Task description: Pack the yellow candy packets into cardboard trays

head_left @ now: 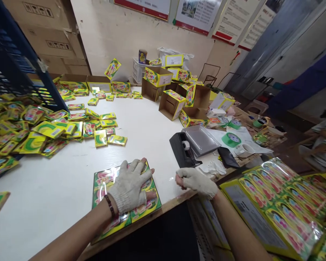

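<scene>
My left hand (133, 185), in a white glove with bare fingertips, lies flat with fingers spread on a block of green and yellow crayon packs (103, 192). The block rests at the table's front edge, and its top shines as if under clear film. My right hand (197, 181), gloved the same way, is held just right of the block with its fingers curled together. Whatever those fingers hold, if anything, is hidden. Beyond the right hand stands a black tape dispenser (180, 150) with a small white roll.
Loose crayon packs (43, 130) are heaped at left below a blue crate (19, 47). Several open cartons (172, 103) stand toward the back. Right of the dispenser are a clear plastic tray (201, 139), a phone (228, 157) and green tape (231, 139). A filled box (250, 214) stands at lower right.
</scene>
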